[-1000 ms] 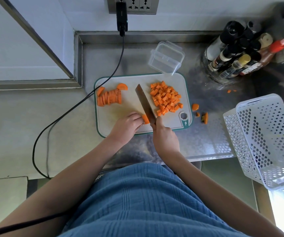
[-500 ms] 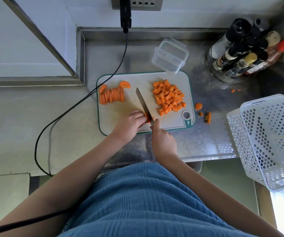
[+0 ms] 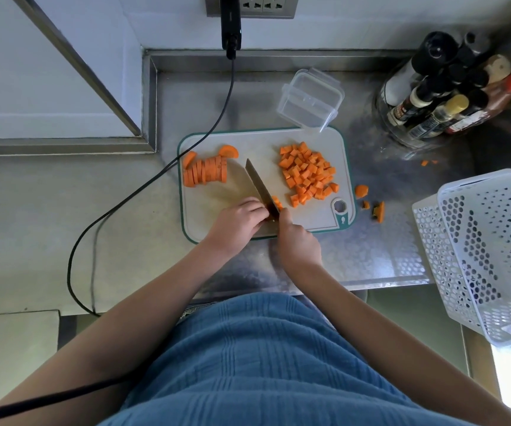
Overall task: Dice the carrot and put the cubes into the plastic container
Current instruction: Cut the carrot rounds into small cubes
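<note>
Right hand: grips steel knife, frame centre. Left hand: fingers curled, pinning carrot piece. Orange cubes heaped on white cutting board. Clear plastic container above board, on steel counter.

Orange carrot cubes piled near the clear, empty plastic container.

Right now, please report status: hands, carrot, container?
Right hand grips knife, left hand holds carrot piece on board. Cube pile on board; slices uncut. Plastic container empty. Black cable crosses board corner.
</note>
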Demonstrator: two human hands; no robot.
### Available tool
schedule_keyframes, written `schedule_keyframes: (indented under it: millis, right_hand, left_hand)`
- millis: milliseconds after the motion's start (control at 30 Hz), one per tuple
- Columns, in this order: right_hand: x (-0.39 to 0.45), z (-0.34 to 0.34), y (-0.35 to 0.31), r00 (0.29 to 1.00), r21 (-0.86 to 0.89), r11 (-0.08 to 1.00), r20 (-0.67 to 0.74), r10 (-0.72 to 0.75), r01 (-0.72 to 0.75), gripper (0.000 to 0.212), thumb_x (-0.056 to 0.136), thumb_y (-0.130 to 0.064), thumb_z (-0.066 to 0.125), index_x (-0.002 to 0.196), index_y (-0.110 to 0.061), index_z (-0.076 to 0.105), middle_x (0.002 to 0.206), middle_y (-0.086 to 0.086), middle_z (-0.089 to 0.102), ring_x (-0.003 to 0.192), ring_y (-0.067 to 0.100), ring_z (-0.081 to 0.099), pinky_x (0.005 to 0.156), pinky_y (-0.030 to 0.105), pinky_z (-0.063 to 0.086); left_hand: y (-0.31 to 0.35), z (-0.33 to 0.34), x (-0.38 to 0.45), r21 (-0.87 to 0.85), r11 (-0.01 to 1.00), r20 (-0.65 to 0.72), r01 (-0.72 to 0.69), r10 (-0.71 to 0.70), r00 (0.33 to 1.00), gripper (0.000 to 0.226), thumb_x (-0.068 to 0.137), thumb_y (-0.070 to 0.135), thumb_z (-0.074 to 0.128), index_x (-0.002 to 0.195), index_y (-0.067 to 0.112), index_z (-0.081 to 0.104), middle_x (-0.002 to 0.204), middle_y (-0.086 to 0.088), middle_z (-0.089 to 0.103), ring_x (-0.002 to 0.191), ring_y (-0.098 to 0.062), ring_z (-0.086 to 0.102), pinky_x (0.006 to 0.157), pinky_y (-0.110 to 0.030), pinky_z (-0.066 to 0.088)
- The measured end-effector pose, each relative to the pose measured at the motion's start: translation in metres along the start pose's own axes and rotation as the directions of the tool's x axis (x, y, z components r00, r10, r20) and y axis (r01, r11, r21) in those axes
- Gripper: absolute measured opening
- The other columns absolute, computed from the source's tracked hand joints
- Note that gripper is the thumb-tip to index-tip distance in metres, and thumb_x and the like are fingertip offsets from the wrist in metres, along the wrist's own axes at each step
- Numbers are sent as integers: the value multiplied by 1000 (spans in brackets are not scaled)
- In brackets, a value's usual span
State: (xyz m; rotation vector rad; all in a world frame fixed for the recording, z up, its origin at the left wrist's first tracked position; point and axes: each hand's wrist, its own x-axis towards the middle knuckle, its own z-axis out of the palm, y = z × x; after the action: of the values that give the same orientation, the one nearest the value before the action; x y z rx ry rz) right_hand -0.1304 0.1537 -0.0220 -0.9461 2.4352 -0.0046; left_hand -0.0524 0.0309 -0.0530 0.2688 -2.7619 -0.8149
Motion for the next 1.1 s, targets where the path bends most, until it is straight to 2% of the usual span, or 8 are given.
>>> schedule_keyframes:
  millis: [100,200,333,467,567,800,1000,1100]
  right_hand:
    - [5,-5,11,997,26,998,-44,55,-54,36,94,1,39,127,-10,30,94,18,65,85,38,65,62,40,46]
    - [12,-15,25,989,129,986,-91,114,-102,25,100,-10,35,124,-8,33,94,23,64,86,40,64,64,41,45]
    - [3,-26,27,992,229,971,-95,86,-62,27,103,-27,31,118,-5,37,92,26,63,83,42,61,62,42,43]
    - [-12,-26,14,995,280,960,-80,52,-27,22,103,-24,32,115,-6,37,89,25,63,80,42,60,59,40,42]
    - [-17,-20,6,997,252,968,-70,20,-1,14,102,-17,33,113,-8,36,86,23,64,76,42,61,57,39,43]
    - [-17,-14,-1,997,258,966,-79,-7,27,14,103,-20,32,111,-10,37,87,20,65,74,39,62,64,43,52]
    - [-17,-11,-3,999,179,983,-36,-27,33,16,104,-19,32,116,-8,34,90,21,65,80,39,64,59,39,45]
    - [-19,-12,-5,1000,119,993,-20,-20,22,15,101,-10,34,116,-8,32,90,20,66,82,39,64,58,37,41]
  left_hand:
    - [1,1,2,13,1000,-1,20,-20,1000,13,68,-1,77,76,5,68,79,-4,67,84,-20,64,54,-33,55]
    - [3,2,2,9,1000,-5,19,-19,1000,11,69,1,78,77,6,71,80,-4,68,82,-20,65,55,-32,56]
    - [1,0,-4,35,999,-34,19,-18,999,11,69,0,77,76,6,70,83,-4,67,86,-20,63,60,-31,56]
    - [-2,-3,-6,65,997,-76,51,-46,996,11,69,0,76,75,6,68,82,-4,66,84,-23,62,63,-32,55]
    - [-2,-1,-3,52,997,-86,53,-48,995,9,71,3,75,77,7,69,83,-3,66,86,-20,59,64,-30,53]
    - [-4,2,-1,4,999,-87,52,-51,995,7,74,-2,72,74,3,67,77,-5,65,85,-14,50,60,-29,52]
    - [-3,1,-1,15,999,-74,51,-50,996,9,72,0,75,77,4,68,79,-4,66,82,-19,60,62,-26,51]
    - [-5,4,-1,7,998,-73,61,-60,995,7,74,2,74,79,5,69,81,-3,66,86,-17,57,64,-28,52]
